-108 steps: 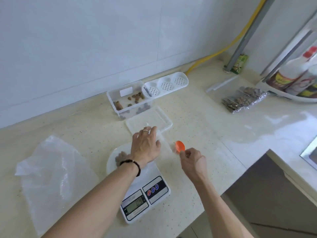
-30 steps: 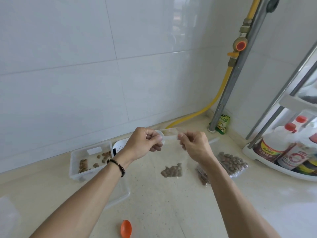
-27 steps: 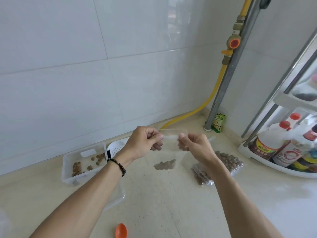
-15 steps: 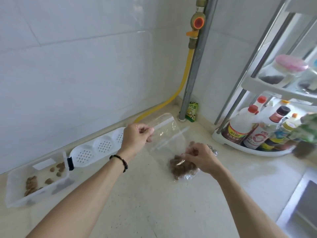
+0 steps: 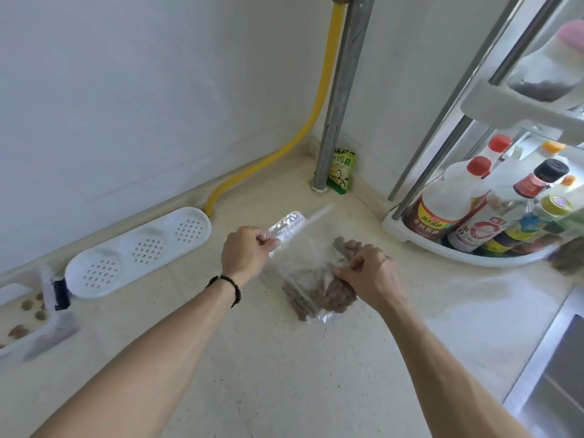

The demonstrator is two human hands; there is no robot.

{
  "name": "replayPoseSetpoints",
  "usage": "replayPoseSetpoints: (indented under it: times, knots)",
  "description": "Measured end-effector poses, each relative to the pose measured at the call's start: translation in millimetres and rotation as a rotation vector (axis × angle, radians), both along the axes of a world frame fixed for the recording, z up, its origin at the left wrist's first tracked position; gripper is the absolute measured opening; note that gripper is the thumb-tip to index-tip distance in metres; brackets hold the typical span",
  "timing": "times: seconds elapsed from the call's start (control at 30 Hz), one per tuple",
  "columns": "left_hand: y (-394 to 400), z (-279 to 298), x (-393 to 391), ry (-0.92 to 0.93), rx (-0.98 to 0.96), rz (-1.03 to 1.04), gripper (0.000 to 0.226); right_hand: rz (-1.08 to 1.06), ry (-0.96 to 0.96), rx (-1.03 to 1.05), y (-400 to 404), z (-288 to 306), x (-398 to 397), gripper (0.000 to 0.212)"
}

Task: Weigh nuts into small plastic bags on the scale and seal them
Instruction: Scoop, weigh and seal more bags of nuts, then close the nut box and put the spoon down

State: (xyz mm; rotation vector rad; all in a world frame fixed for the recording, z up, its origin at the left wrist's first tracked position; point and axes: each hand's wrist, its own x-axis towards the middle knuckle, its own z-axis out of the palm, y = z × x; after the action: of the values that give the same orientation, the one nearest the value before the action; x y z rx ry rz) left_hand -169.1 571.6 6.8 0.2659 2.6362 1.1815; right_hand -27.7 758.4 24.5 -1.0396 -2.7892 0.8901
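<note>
A small clear zip bag point(image 5: 303, 263) with brown nuts in its lower end lies low over the counter, on top of a pile of other filled nut bags point(image 5: 344, 245). My left hand point(image 5: 245, 256) pinches the bag's zip-strip end, which sticks up toward the wall. My right hand point(image 5: 368, 279) has curled fingers on the bag's nut-filled end, and I cannot tell whether it grips or just presses it. The clear nut box point(image 5: 22, 324) with loose nuts sits at the far left edge. The scale is out of view.
A white perforated lid point(image 5: 139, 252) lies along the wall, left of my hands. A yellow hose point(image 5: 319, 99), a metal pipe point(image 5: 339, 99) and a green packet point(image 5: 341, 170) fill the corner. A rack tray with sauce bottles point(image 5: 467, 216) stands right. A sink edge point(image 5: 543, 368) is lower right.
The bag came off the scale, was held up by both hands at its top, then lowered onto the bag pile. My right hand moved from the top strip to the nut end.
</note>
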Motion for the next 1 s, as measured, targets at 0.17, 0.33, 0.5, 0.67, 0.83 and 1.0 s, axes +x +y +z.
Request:
replayPoseSetpoints:
  times: [0.17,0.33,0.5,0.67,0.83,1.0]
  knots:
    - [1,-1,-2,0.020,-0.039,-0.012,0.037,0.022,-0.006,0.096,-4,3,2,0.034]
    - [-25,11,8,0.110,-0.161,-0.049,0.055,0.107,0.017,0.147,-27,18,-8,0.057]
    - [-96,17,35,0.318,-0.329,-0.080,0.061,0.347,0.070,0.138,-94,33,-32,0.068]
    - [-196,13,69,0.404,-0.519,-0.009,0.066,0.632,0.073,0.184,-181,27,-47,0.070]
    - [-290,2,108,0.304,-0.710,0.086,0.065,0.858,0.003,0.222,-269,11,-47,0.068]
    - [-354,-14,133,0.070,-0.813,0.208,0.072,0.984,-0.110,0.196,-335,-10,-41,0.069]
